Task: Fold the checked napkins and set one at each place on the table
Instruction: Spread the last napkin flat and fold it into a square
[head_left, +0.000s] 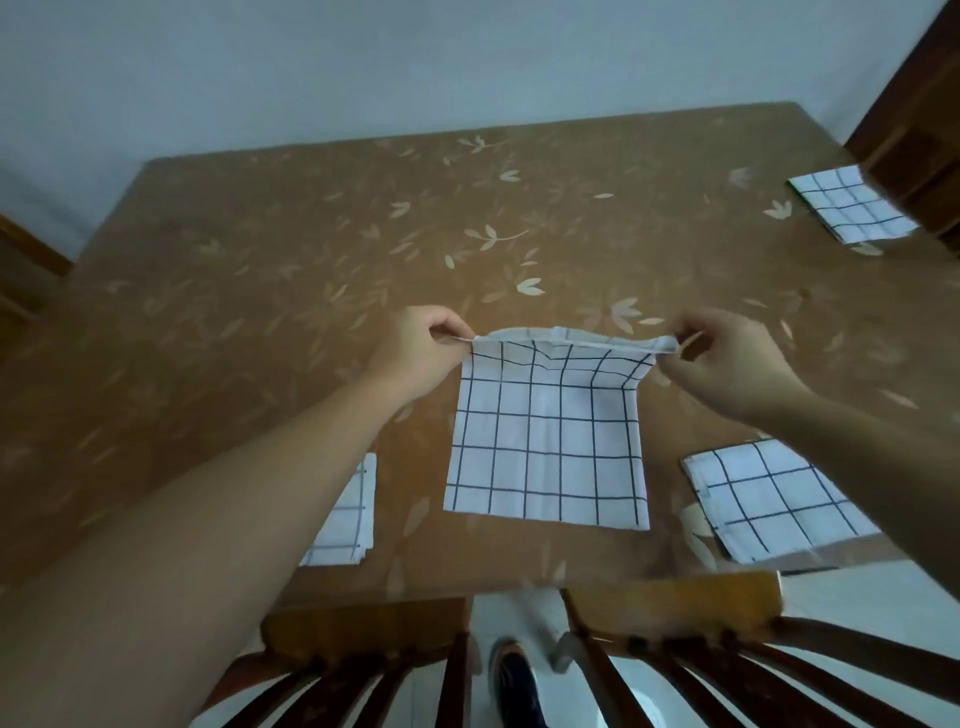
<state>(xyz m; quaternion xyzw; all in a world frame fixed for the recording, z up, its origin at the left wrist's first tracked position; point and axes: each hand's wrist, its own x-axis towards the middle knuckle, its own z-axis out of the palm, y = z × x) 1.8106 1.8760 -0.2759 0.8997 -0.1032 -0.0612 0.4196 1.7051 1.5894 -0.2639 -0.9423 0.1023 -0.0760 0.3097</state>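
Observation:
A white napkin with dark checks (545, 441) lies in the middle of the table's near half, its far edge lifted off the surface. My left hand (415, 353) pinches the far left corner of that napkin. My right hand (727, 358) pinches the far right corner. A folded checked napkin (774, 499) lies at the near right. Another folded napkin (345, 525) lies at the near left, partly hidden by my left forearm. A third folded napkin (852, 210) lies at the far right edge.
The brown table (311, 260) has a leaf-patterned top. Two wooden chair backs (363, 631) (675, 608) stand against the near edge. More chairs stand at the far right (914, 130) and at the left (26, 270). A shoe (517, 680) shows on the floor below.

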